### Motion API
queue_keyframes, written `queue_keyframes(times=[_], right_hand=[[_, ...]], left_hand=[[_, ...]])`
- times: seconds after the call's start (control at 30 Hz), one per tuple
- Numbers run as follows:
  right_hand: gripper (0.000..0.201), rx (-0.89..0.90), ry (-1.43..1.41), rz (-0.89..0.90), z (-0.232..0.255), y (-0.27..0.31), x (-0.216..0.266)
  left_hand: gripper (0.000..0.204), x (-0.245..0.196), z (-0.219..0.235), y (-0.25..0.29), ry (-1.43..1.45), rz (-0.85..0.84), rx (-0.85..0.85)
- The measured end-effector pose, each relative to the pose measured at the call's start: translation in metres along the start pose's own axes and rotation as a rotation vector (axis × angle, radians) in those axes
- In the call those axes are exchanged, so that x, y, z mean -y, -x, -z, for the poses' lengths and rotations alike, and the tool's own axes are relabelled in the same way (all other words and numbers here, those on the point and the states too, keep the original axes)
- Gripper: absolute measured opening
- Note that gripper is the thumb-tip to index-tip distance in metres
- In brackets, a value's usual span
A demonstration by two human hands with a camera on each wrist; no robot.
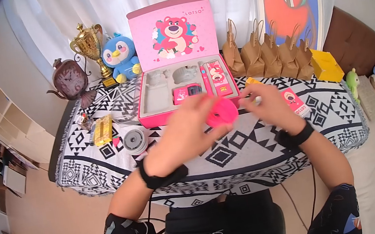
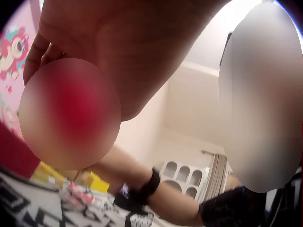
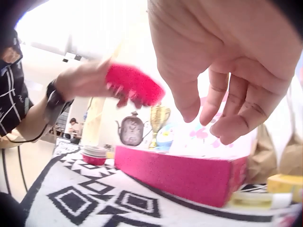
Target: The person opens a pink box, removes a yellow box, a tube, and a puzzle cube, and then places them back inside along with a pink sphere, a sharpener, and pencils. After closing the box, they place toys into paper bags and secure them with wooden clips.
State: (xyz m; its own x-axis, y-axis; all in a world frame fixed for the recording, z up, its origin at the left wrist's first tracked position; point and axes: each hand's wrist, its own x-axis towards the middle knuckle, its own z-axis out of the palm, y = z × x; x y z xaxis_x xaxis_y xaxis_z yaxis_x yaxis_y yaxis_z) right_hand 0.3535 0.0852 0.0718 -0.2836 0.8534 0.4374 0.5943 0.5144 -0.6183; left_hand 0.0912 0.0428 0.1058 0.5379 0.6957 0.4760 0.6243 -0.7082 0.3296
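Observation:
My left hand [image 1: 182, 130] grips a bright pink, round, cup-like piece [image 1: 223, 112] above the table's middle. In the right wrist view the same pink piece [image 3: 135, 85] shows fingertips under its lower edge; a blur covers it in the left wrist view. To its right hovers my right hand [image 1: 271, 106], fingers loosely bent and nothing between them in the right wrist view. Just behind both hands stands a pink gift box [image 1: 171, 32], lid raised, with a grey moulded insert [image 1: 157, 97] holding a small pink item [image 1: 183, 94], a slim pink stick and a pink carton [image 1: 218, 77].
Left of the box lie a round grey-and-white container [image 1: 135, 140] and a yellow packet [image 1: 103, 130]. Behind are a clock [image 1: 69, 78], a trophy [image 1: 87, 44] and a blue plush [image 1: 119, 54]. Brown paper bags [image 1: 271, 57], a yellow box [image 1: 327, 65] and a pink-white card [image 1: 294, 102] sit right.

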Motion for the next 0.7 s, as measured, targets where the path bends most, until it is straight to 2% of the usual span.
queue_keyframes(times=[0.07,0.13,0.2,0.27,0.3,0.33,0.4,0.47,0.53,0.6,0.63,0.7], right_hand=[[0.019,0.015,0.127,-0.008,0.031,-0.001,-0.005],[0.021,0.016,0.116,-0.076,0.049,-0.005,0.001],[0.024,0.016,0.158,-0.054,0.051,-0.014,0.001],[0.025,0.084,0.126,-0.112,0.048,-0.025,0.008],[0.026,0.085,0.142,-0.078,0.043,-0.03,0.009],[0.026,0.086,0.141,-0.073,0.034,-0.037,0.005],[0.028,0.123,0.097,0.056,0.016,-0.052,-0.004],[0.028,0.161,0.096,0.016,0.001,-0.067,-0.004],[0.027,0.162,0.299,0.127,-0.019,-0.081,-0.02],[0.027,0.143,0.292,0.141,-0.032,-0.091,-0.021],[0.027,0.178,0.394,0.191,-0.036,-0.097,-0.02],[0.028,0.257,0.571,0.236,-0.043,-0.108,-0.014]], left_hand=[[0.07,0.001,-0.045,0.0,0.007,-0.023,0.17],[0.071,-0.002,-0.082,0.001,-0.06,-0.058,0.156],[0.073,-0.003,-0.108,-0.002,-0.134,-0.094,0.15],[0.076,-0.005,-0.12,-0.008,-0.202,-0.14,0.136],[0.079,-0.005,-0.123,-0.01,-0.206,-0.142,0.139],[0.079,-0.004,-0.122,-0.011,-0.209,-0.14,0.137],[0.08,-0.001,-0.118,-0.013,-0.19,-0.154,0.145],[0.081,0.006,-0.104,-0.012,-0.165,-0.153,0.139],[0.081,0.016,-0.087,-0.009,-0.135,-0.155,0.133],[0.08,0.031,-0.069,-0.007,-0.202,-0.021,0.067],[0.08,0.044,-0.061,-0.006,-0.202,-0.022,0.07],[0.077,0.075,-0.053,-0.004,-0.322,0.17,0.07]])
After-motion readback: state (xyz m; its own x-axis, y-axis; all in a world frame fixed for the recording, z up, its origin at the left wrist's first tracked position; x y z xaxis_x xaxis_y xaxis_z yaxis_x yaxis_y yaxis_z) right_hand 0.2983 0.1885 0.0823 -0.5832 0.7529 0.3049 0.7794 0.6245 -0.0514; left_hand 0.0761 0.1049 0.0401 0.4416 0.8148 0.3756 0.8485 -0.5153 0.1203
